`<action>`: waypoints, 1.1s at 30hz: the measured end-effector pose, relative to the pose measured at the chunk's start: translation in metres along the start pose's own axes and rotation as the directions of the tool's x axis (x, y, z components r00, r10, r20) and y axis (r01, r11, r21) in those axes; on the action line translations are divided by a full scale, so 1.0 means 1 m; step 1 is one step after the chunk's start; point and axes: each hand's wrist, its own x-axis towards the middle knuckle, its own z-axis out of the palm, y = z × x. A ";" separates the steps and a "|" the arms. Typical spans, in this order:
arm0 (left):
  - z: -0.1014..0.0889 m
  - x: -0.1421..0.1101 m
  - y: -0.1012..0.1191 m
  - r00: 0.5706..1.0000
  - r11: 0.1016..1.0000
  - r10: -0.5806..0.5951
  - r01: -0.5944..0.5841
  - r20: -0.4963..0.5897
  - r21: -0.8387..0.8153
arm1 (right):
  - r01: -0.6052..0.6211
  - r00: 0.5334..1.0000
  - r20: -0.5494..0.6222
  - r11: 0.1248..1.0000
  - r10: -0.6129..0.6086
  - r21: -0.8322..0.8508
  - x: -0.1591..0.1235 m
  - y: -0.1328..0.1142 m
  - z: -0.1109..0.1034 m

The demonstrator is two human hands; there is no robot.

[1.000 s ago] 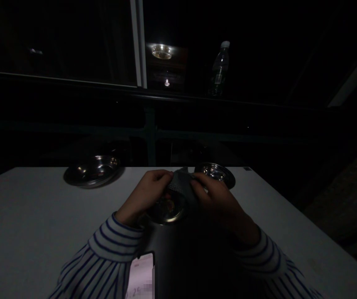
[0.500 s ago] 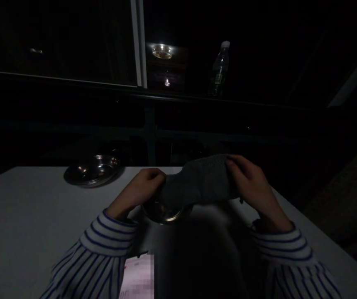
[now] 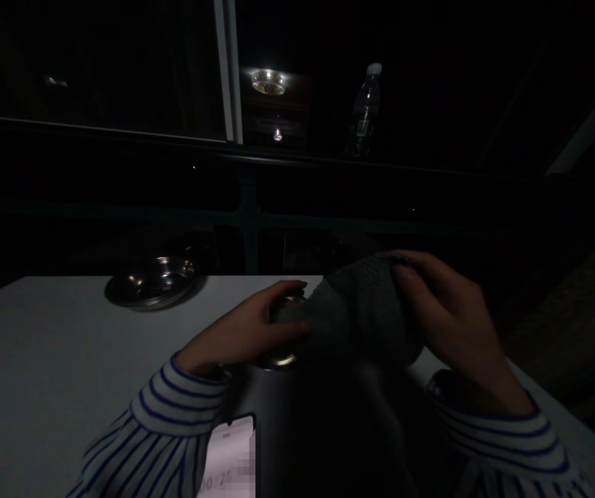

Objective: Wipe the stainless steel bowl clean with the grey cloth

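Note:
A dark grey cloth [image 3: 360, 311] with a knit-like texture stretches between my hands above the table. My right hand [image 3: 447, 311] is closed on its upper right edge, thumb in front. At the cloth's left end is my left hand [image 3: 250, 325], its thumb lying across the fabric and its forefinger apart above; its other fingers are hidden. Below and behind the left hand, a shiny metal bowl [image 3: 279, 361] shows only in part, covered by the hand and the cloth.
Another metal bowl [image 3: 147, 299] sits at the far left of the white table [image 3: 43, 387]. A phone [image 3: 230, 449] with a lit screen lies near my left sleeve. Beyond the table, a clear plastic bottle [image 3: 364, 114] with a white cap stands by the dark window.
My left hand has moved right along the cloth, from a pinch to thumb and forefinger apart. My right hand has shifted slightly right, and the cloth has bunched and sags more.

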 end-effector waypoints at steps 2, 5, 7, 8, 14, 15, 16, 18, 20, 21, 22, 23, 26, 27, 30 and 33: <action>0.006 -0.001 0.001 1.000 1.000 0.024 -0.024 0.001 -0.002 | -0.001 1.000 0.019 1.000 0.001 0.026 -0.001 -0.003 0.000; 0.014 -0.002 0.003 0.995 0.995 0.078 -0.075 0.054 -0.060 | -0.018 1.000 0.018 0.997 0.017 0.077 -0.002 -0.005 -0.001; 0.018 0.000 0.003 0.993 0.993 0.093 -0.086 0.074 -0.084 | -0.038 0.999 0.012 0.993 0.037 0.110 -0.001 -0.005 0.000; 0.020 0.001 0.003 0.994 0.994 0.089 -0.084 0.069 -0.073 | -0.053 0.999 0.009 0.991 0.052 0.123 -0.001 -0.005 0.002; 0.031 0.009 -0.002 0.993 0.996 0.071 -0.075 -0.091 -0.042 | -0.155 0.985 -0.051 0.973 0.166 0.168 0.002 -0.004 0.015; 0.032 0.009 -0.002 0.994 0.995 0.061 -0.068 -0.089 -0.072 | -0.172 0.980 -0.069 0.969 0.186 0.180 0.002 -0.005 0.017; 0.032 0.009 -0.003 0.995 0.993 0.062 -0.069 -0.074 -0.094 | -0.189 0.974 -0.086 0.963 0.208 0.190 0.002 -0.005 0.019; 0.031 0.005 -0.004 0.990 0.989 0.139 -0.140 -0.022 -0.056 | -0.221 0.961 -0.123 0.953 0.249 0.206 0.002 -0.005 0.023; 0.029 0.001 -0.004 0.948 0.947 0.310 -0.314 0.065 0.067 | -0.246 0.945 -0.159 0.943 0.284 0.223 0.003 -0.005 0.026; 0.029 -0.001 -0.004 0.916 0.908 0.385 -0.398 0.111 0.134 | -0.258 0.938 -0.172 0.938 0.301 0.232 0.003 -0.004 0.027; 0.029 -0.002 -0.004 0.896 0.880 0.412 -0.439 0.169 0.181 | -0.273 0.931 -0.179 0.931 0.320 0.244 0.003 -0.004 0.028; 0.030 -0.003 -0.004 0.885 0.866 0.418 -0.457 0.206 0.202 | -0.288 0.923 -0.181 0.922 0.339 0.258 0.003 -0.003 0.029; 0.035 -0.001 -0.007 0.881 0.863 0.440 -0.468 0.174 0.190 | -0.323 0.909 -0.162 0.896 0.383 0.307 0.003 0.000 0.032; 0.037 0.001 -0.009 0.877 0.857 0.465 -0.480 0.120 0.188 | -0.330 0.906 -0.155 0.886 0.394 0.325 0.003 0.001 0.033; 0.039 0.006 -0.012 0.894 0.882 0.447 -0.448 0.042 0.147 | -0.338 0.901 -0.144 0.870 0.409 0.358 0.003 0.002 0.035; 0.038 0.008 -0.006 0.937 0.937 0.349 -0.349 -0.011 -0.004 | -0.344 0.904 -0.124 0.867 0.410 0.360 0.004 0.004 0.038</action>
